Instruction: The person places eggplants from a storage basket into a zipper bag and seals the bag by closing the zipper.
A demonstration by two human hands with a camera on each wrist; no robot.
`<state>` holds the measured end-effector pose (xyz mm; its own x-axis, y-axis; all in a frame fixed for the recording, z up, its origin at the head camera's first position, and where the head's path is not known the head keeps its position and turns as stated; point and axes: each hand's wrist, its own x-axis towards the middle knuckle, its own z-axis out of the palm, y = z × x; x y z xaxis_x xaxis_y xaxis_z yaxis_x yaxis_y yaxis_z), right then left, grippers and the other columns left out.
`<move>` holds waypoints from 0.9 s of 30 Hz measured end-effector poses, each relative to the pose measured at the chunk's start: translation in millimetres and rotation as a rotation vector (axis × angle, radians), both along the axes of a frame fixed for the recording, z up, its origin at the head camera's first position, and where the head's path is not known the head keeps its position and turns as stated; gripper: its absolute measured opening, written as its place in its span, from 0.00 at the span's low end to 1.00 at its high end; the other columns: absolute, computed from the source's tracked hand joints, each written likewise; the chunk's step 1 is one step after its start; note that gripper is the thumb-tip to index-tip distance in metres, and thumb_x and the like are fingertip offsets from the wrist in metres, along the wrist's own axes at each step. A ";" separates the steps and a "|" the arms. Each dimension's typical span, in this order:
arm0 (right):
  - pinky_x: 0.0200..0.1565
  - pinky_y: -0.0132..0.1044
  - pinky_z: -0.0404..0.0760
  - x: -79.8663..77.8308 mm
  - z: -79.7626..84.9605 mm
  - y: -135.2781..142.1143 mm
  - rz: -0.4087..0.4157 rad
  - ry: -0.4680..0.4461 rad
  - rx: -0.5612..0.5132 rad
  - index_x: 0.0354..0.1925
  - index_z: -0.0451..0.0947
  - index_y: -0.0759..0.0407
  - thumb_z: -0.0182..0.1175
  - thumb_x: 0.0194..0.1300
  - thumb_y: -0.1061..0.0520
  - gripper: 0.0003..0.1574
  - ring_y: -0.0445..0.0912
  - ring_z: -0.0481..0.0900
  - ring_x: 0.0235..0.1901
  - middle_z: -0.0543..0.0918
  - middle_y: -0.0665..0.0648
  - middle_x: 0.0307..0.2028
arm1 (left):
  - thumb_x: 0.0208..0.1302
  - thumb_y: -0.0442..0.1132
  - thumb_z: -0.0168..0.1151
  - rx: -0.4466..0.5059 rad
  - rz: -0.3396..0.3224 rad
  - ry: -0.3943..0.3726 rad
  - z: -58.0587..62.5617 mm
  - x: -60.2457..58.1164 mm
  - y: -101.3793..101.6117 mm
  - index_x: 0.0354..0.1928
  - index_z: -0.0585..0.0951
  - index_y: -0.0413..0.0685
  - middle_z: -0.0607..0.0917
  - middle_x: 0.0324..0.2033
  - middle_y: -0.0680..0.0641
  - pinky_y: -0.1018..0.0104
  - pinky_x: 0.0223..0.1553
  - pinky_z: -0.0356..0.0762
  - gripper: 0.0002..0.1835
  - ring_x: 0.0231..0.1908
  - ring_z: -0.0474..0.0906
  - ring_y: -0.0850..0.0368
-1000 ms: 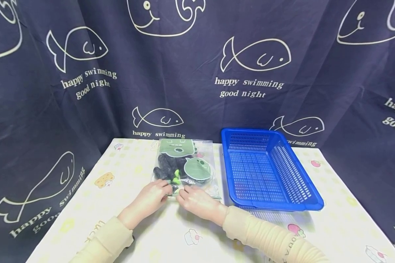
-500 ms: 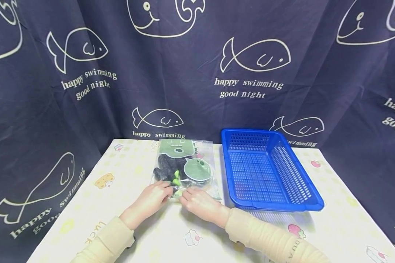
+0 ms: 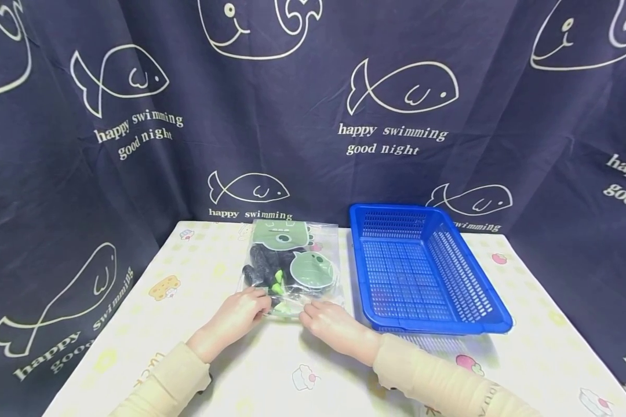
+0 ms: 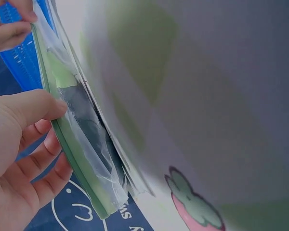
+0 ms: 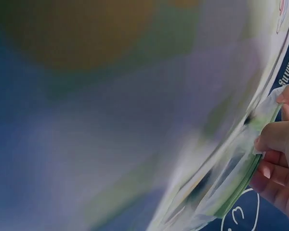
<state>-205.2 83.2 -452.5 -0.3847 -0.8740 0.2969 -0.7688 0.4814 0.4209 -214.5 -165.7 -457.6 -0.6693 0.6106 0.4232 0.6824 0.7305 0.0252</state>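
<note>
A clear zip bag (image 3: 346, 246) with green cartoon shapes printed on it lies on the table. Dark, fuzzy contents with bright green bits (image 3: 277, 281) show through the plastic. My left hand (image 3: 238, 313) pinches the bag's near edge at its left part. In the left wrist view the thumb lies on the green zip strip (image 4: 70, 144), the fingers behind it. Farther right along the same edge, my right hand (image 3: 339, 329) pinches the strip between thumb and fingers, as the right wrist view shows.
To the right of the bag stands a blue perforated plastic basket (image 3: 362, 289) with nothing in it. A patterned cloth covers the table (image 3: 261, 376). Behind the table hangs a dark blue curtain (image 3: 313, 116) with fish drawings.
My right hand has slid to the right along the bag's near edge, widening the gap between the hands. The left hand stays almost where it was.
</note>
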 end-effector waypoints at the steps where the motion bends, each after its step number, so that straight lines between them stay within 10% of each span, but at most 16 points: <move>1: 0.42 0.31 0.78 0.1 0.1 1.1 0.001 0.000 0.000 0.35 0.76 0.53 0.63 0.54 0.63 0.10 0.41 0.76 0.35 0.78 0.47 0.31 | 0.39 0.22 0.63 -0.002 0.003 0.000 -0.2 0.0 -0.7 0.20 0.69 0.56 0.70 0.23 0.59 0.66 0.30 0.74 0.19 0.27 0.70 0.62; 27: 0.27 0.31 0.75 4.5 -11.0 39.0 -0.096 -0.050 -0.046 0.32 0.74 0.56 0.66 0.48 0.65 0.13 0.42 0.74 0.27 0.76 0.50 0.28 | 0.40 0.21 0.60 -0.011 0.014 -0.029 0.9 0.2 -2.8 0.20 0.70 0.55 0.69 0.22 0.60 0.71 0.25 0.66 0.18 0.26 0.64 0.63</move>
